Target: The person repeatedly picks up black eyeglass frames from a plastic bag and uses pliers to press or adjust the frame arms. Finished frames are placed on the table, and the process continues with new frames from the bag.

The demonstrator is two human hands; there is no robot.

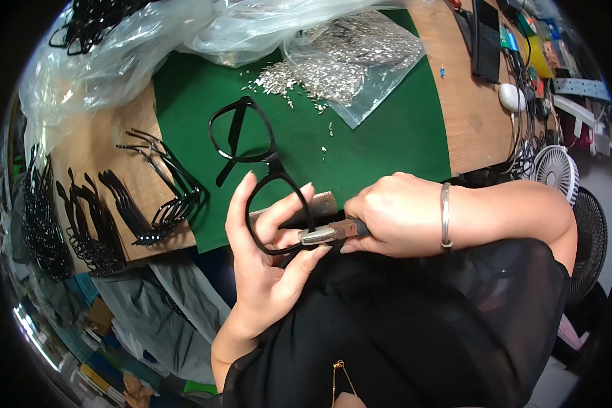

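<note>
My left hand (pixel 262 282) holds a black eyeglass frame (pixel 273 165), with its fingers around the nearer rim and the thumb pressed near the rim's lower edge. The farther rim and a folded temple arm reach out over the green mat (pixel 394 146). My right hand (pixel 401 214) is closed round the dark handles of a pair of pliers (pixel 330 232). The metal jaws of the pliers meet the right side of the nearer rim; what exactly sits between them is hidden. Behind the fingers lies a grey metal bar (pixel 323 202) at the mat's near edge.
Small silvery metal pieces (pixel 277 78) spill from a clear plastic bag (pixel 370 58) at the back. Several black eyeglass frames (pixel 177 207) lie stacked on the left. Clear plastic sheeting (pixel 115 75) covers the far left. Cables and a white fan (pixel 556 170) stand right.
</note>
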